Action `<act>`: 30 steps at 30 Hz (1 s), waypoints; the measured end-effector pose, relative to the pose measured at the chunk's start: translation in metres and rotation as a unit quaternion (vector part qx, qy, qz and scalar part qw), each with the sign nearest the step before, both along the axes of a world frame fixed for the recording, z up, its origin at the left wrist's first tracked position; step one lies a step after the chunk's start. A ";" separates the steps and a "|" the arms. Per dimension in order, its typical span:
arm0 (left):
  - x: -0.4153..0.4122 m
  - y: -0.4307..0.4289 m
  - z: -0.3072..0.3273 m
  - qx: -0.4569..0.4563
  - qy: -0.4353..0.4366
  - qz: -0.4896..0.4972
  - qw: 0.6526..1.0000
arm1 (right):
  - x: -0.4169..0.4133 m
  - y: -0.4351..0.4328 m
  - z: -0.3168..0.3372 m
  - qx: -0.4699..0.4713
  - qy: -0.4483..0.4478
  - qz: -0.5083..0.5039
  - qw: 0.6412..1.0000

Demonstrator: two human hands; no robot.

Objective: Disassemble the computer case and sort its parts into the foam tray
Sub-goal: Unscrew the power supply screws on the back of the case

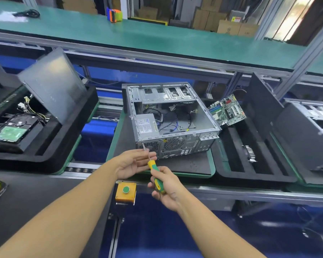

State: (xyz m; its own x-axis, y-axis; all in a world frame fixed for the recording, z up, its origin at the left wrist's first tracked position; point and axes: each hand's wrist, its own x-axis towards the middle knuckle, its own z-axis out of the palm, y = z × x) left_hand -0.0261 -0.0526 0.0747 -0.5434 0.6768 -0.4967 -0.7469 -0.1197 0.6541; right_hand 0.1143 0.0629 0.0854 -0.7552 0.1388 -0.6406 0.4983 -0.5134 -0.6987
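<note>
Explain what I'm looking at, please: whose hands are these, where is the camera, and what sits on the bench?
No machine here: one camera worn on a person's head looks down at their two bare hands. The right hand grips a green-and-yellow-handled screwdriver; the left hand lays nearly straight fingers against its metal shaft, whose tip meets the rear corner of the open grey metal computer case. A silver power supply box sits inside. On the right, a green motherboard leans in a black foam tray; on the left, a second black foam tray holds a black hard drive.
</note>
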 end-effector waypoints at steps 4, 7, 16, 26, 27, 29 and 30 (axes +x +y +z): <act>0.001 0.006 -0.004 -0.061 0.019 0.029 0.998 | -0.001 -0.003 0.000 -0.009 -0.013 -0.009 1.000; -0.001 0.008 -0.007 -0.085 0.013 0.040 0.996 | -0.003 -0.004 0.002 -0.061 -0.024 -0.030 0.997; -0.005 -0.001 -0.004 -0.059 0.015 0.033 0.998 | -0.003 0.003 0.006 -0.088 -0.012 0.046 0.995; -0.005 0.027 0.005 -0.089 -0.079 0.172 0.978 | -0.004 -0.005 0.001 -0.001 0.000 0.037 0.999; -0.004 0.027 0.005 -0.089 -0.078 0.176 0.977 | -0.004 -0.004 0.001 -0.004 -0.002 0.036 0.999; -0.004 0.026 0.003 -0.088 -0.072 0.173 0.978 | -0.004 -0.002 0.001 -0.009 -0.005 0.034 0.999; -0.004 0.025 0.004 -0.092 -0.066 0.168 0.979 | -0.003 0.000 0.000 -0.012 -0.007 0.033 0.999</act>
State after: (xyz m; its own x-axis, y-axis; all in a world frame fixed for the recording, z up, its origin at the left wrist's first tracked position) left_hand -0.0305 -0.0272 0.0783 -0.6422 0.3644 -0.6744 -0.7657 -0.2624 0.5873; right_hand 0.1118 0.0629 0.0857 -0.7530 0.0737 -0.6539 0.5410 -0.4962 -0.6790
